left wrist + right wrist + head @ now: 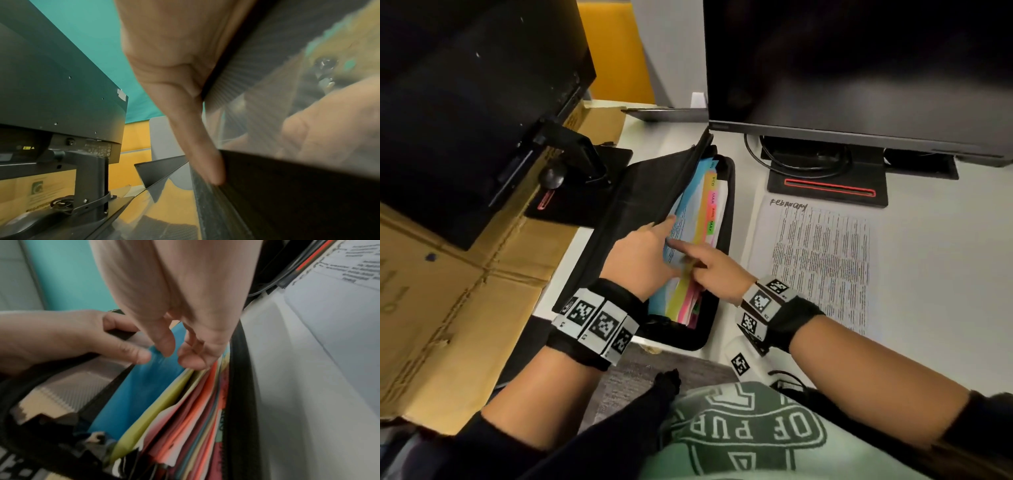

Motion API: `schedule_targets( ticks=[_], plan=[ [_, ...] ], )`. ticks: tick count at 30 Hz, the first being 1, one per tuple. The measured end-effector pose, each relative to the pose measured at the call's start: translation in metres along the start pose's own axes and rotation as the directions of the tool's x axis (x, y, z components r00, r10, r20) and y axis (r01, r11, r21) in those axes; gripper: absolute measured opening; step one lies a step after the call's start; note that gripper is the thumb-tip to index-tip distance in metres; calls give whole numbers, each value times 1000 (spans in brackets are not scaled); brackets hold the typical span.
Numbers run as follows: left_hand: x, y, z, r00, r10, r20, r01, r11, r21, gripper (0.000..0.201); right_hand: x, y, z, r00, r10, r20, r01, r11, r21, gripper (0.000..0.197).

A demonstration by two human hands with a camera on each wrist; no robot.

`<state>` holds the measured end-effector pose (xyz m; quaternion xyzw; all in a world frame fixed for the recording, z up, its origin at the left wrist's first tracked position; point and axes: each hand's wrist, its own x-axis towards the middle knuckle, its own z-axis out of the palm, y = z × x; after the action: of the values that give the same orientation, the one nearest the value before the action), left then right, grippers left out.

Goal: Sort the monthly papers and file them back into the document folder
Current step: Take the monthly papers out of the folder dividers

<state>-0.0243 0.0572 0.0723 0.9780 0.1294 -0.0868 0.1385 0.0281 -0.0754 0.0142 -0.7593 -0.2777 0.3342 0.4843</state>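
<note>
A black document folder (728, 205) lies unzipped on the white desk, its cover (626, 192) lifted. My left hand (654, 240) grips the cover's edge; the thumb (201, 146) lies on one face, and the fingers show through a mesh pocket. Inside stand coloured dividers (709, 212) tabbed FEB, MAR, APR, MAY. My right hand (688, 260) reaches in, index finger straight on a printed sheet in front of the blue divider (139, 394), other fingertips touching the yellow divider (160, 404). A printed sheet headed "February" (822, 260) lies flat on the desk to the right.
A dark monitor (859, 68) on a black stand base (825, 188) with cables (791, 161) sits behind the February sheet. A second black monitor (465, 102) overhangs cardboard boxes (448, 291) on the left. The desk's front edge runs just below the folder.
</note>
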Motion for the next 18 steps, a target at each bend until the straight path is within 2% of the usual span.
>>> schedule_targets(
  ticks=[2,4,6,9,12,15,18],
  plan=[
    [1,-7,-1,999,1,-45,-2,1000,-17,75,3,1,-1,1000,17,14,-17,1000,19,63],
    [1,-12,-3,996,-18,-91,14,999,-50,72,10,4,3,986,125,-109,-123,992,17,54],
    [-2,-13,-6,992,-13,-128,-1,993,-114,72,18,5,7,946,214,-244,-209,977,47,36],
    [-5,-13,-8,984,10,-180,-34,991,-133,70,30,-5,9,895,263,-359,-298,954,-44,22],
    [-5,-16,-6,985,-3,-173,-23,989,-146,71,43,-18,12,886,335,-322,-360,933,-19,29],
    [-5,-15,-1,988,-2,-154,-27,982,-185,72,59,-19,14,840,448,-307,-447,891,78,42],
    [-5,-17,0,987,-12,-163,-18,984,-178,73,65,-20,19,789,457,-411,-523,850,-59,50]
  ],
)
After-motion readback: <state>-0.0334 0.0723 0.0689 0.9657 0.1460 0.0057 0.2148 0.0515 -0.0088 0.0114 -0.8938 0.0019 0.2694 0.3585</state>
